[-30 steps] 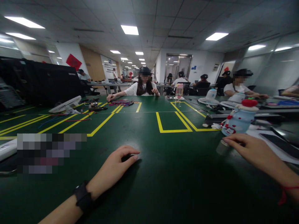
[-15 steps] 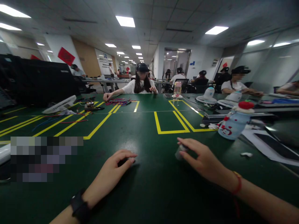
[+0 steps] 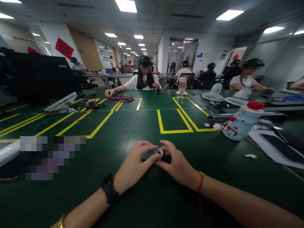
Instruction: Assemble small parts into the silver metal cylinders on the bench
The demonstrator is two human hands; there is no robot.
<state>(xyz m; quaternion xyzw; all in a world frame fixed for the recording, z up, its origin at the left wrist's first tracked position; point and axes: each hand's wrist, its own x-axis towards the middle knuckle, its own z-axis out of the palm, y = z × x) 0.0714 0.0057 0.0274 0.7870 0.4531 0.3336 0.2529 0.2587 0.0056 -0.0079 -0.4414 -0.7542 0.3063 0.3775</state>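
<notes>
In front of me, low over the green table [image 3: 142, 205], a small grey cylindrical part [image 3: 158, 154] sits between my two hands. Its round top faces up and shows a small dark piece at the centre. My right hand [image 3: 178, 163] grips the part from the right, thumb at the near side and fingers at the far side. My left hand [image 3: 135, 161], with a dark band at the wrist, meets it from the left, thumb and fingertips at its top edge. Whether the dark piece is loose or part of the cylinder I cannot tell.
Right of my hands stand a light-blue snowman bottle [image 3: 242, 122], a dark phone [image 3: 282, 147] on white paper and a white scrap [image 3: 251, 156]. Small white fans [image 3: 213, 93] lie beyond. Wires [image 3: 118, 98] and a white fan [image 3: 61, 102] lie far left. A person [image 3: 142, 79] sits opposite.
My right hand has brought the grey part leftward to the middle. My left hand has moved right and slightly up to meet it. The view has shifted a little.
</notes>
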